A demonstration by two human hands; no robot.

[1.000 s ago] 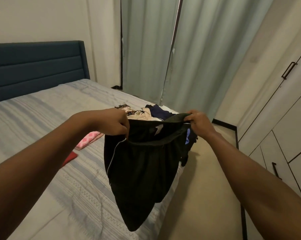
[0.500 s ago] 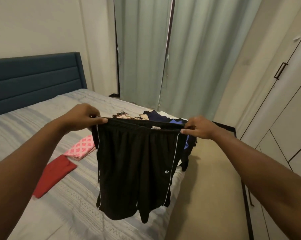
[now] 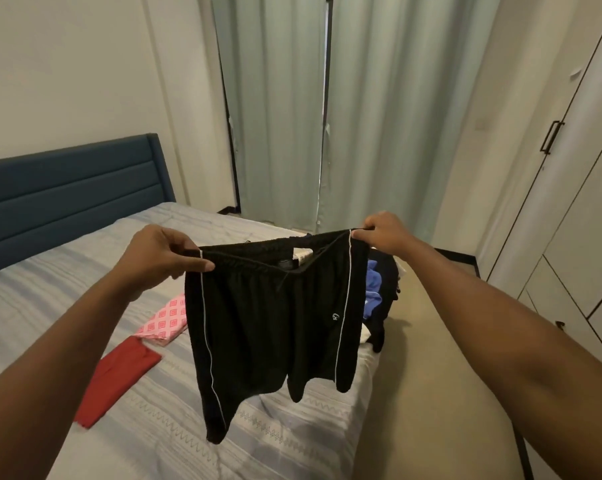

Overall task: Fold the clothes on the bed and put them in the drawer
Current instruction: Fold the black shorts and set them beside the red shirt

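We have the black shorts hanging by the waistband above the bed, our left hand and right hand each with fingers pinched on a corner — if either pinch slackens, we judge the cloth would sag and fold crooked.

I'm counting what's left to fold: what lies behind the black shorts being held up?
Right of the black shorts, a blue garment and dark clothing show on the bed. The shorts cover the rest of that pile.
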